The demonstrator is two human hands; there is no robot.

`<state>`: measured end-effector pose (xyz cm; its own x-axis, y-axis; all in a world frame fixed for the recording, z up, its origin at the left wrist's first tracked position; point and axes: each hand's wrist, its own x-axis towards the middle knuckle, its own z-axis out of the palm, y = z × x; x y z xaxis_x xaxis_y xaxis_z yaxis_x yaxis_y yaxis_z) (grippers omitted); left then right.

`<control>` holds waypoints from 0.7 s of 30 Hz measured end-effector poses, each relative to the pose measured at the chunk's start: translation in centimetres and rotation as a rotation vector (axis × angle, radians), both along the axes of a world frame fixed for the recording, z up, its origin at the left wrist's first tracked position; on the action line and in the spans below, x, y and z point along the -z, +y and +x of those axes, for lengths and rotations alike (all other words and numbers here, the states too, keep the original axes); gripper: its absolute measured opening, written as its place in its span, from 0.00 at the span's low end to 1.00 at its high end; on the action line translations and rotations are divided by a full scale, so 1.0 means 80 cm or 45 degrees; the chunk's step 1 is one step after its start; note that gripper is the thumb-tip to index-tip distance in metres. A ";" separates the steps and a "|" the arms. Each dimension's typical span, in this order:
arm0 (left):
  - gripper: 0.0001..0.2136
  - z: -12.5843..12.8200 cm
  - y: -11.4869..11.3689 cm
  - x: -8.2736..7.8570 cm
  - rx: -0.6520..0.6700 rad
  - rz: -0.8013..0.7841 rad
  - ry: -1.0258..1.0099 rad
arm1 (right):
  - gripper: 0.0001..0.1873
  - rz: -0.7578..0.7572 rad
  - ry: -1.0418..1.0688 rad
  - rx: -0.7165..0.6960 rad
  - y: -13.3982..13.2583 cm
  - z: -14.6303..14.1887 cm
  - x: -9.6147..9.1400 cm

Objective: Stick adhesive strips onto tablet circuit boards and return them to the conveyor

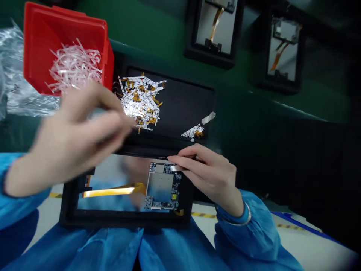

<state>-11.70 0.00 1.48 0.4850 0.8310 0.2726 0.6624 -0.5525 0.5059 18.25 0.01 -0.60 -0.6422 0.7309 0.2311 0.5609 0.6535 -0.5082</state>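
Observation:
My left hand (87, 128), blurred by motion, hovers left of a pile of white-and-amber flex strips (141, 101). Its thumb and fingers come together; whatever is between them cannot be made out. At the right end of a black-framed display panel (124, 222), my right hand (210, 173) is closed on a thin dark tool, probably tweezers (196, 158), mostly hidden by the fingers. A small white piece (176, 168) shows by its fingertips. Beneath them lies a green-black circuit board (162, 186) with a metal shield. An amber ribbon cable (113, 191) runs left from the board across the mirror-like panel.
A red bin (39, 49) of white paper-like strips (76, 66) stands at the upper left, beside clear plastic bags (28, 90). The black tray (180, 94) also holds a smaller strip cluster (194, 131). Two more framed panels (208, 56) (282, 82) lie at the back.

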 end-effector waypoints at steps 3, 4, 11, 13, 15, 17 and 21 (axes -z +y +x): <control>0.11 0.035 -0.007 0.019 0.280 0.099 0.107 | 0.13 0.022 -0.017 -0.026 0.001 -0.005 -0.001; 0.12 0.042 -0.007 0.023 0.335 0.062 0.114 | 0.12 -0.017 -0.018 -0.010 0.001 -0.007 -0.002; 0.17 0.037 -0.012 0.031 0.448 0.137 0.205 | 0.12 -0.408 -0.269 0.271 0.002 -0.004 -0.022; 0.17 0.039 -0.014 0.029 0.471 0.184 0.201 | 0.12 -0.365 -0.292 0.122 0.004 0.006 -0.026; 0.16 0.044 -0.013 0.026 0.498 0.245 0.227 | 0.15 -0.368 -0.199 -0.022 0.006 0.018 -0.029; 0.16 0.052 -0.007 0.023 0.523 0.290 0.269 | 0.18 -0.454 0.034 -0.042 0.007 0.028 -0.031; 0.18 0.067 0.007 0.022 0.562 0.303 0.318 | 0.12 -0.392 0.681 0.262 0.008 0.032 -0.028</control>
<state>-6.35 0.58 -0.28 0.8466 0.4643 0.2603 0.4263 -0.8843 0.1906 20.83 0.61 1.67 -0.3361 0.9107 0.2402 0.2764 0.3392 -0.8992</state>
